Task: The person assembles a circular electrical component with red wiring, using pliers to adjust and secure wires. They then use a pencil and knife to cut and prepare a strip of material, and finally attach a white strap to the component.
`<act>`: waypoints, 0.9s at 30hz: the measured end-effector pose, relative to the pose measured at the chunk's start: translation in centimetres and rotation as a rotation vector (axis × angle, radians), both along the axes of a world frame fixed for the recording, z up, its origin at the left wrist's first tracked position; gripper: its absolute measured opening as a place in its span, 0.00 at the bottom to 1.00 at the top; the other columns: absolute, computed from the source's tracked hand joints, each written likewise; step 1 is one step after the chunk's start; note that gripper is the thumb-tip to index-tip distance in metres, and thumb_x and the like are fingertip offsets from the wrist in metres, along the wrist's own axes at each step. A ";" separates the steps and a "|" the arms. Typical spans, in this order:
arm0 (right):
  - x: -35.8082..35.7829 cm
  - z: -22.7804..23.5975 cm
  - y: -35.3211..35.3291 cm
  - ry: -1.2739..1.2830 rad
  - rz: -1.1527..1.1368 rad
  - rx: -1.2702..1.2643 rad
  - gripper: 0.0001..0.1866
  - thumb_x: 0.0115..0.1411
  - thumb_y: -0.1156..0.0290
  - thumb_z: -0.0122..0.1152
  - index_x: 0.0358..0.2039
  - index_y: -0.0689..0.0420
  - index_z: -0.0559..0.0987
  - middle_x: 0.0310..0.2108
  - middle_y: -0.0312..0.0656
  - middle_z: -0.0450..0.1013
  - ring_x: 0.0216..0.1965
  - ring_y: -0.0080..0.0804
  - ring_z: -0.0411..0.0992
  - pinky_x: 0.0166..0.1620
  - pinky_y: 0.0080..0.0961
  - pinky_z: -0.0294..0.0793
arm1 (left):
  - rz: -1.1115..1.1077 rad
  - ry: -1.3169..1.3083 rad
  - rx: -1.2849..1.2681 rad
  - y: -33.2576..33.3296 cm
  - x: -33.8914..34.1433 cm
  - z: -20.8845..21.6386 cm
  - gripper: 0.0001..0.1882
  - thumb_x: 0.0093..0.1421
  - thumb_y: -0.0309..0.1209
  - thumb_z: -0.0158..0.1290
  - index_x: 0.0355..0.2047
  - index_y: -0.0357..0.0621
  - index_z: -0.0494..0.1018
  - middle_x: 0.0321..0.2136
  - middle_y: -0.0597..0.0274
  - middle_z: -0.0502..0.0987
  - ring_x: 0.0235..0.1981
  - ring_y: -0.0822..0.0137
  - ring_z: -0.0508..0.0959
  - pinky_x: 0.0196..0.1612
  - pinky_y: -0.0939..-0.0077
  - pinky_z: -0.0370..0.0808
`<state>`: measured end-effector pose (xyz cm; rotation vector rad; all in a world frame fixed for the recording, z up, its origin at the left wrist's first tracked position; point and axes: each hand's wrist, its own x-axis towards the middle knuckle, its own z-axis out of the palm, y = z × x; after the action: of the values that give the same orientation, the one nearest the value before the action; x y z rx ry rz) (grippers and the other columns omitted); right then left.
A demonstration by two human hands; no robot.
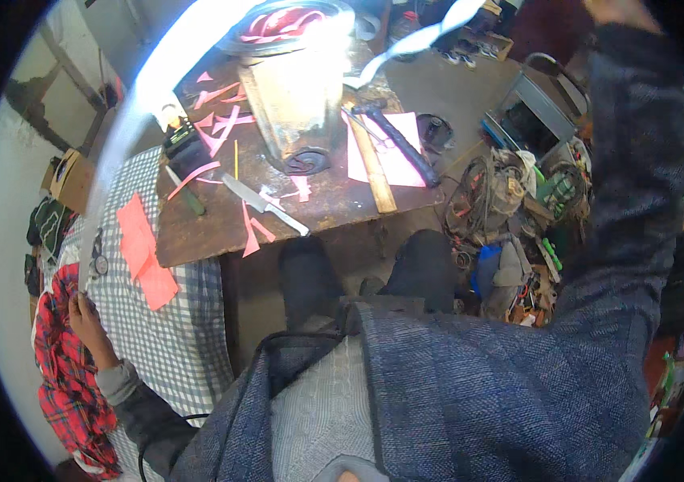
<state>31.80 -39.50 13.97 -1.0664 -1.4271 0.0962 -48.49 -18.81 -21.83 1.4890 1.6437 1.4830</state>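
Note:
My left hand (91, 328) is at the left, beside a red plaid cloth, its fingers closed on the lower end of a long whitish translucent strip (109, 165). The strip curves up in a bow over the table's left side and leaves the view at the top. Another length of white strip (414, 48) hangs at the top, right of a tall metal container; whether the two join is out of view. My right arm is raised, and my right hand (623, 11) is cut off by the upper edge, so its fingers are hidden.
The wooden table (334, 213) bears pink scraps (229, 124), a white-handled knife (265, 205), a green-handled knife (187, 193), a black-handled tool (402, 145) and the glaring container (298, 96). A salmon sheet (147, 253) lies on checked cloth (197, 321). Wires and clutter (494, 197) fill the right floor.

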 end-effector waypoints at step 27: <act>-8.7 -12.8 4.1 -0.365 0.389 -0.926 0.12 0.67 0.65 0.61 0.36 0.62 0.83 0.26 0.37 0.77 0.16 0.17 0.68 0.20 0.15 0.69 | -1.268 0.450 -0.030 -0.7 38.2 21.7 0.08 0.69 0.29 0.53 0.35 0.38 0.78 0.17 0.68 0.76 0.15 0.83 0.67 0.20 0.85 0.61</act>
<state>23.08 -35.37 1.20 -1.5752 -1.9722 0.9586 -10.27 -19.56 -0.17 2.2569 0.5258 0.4163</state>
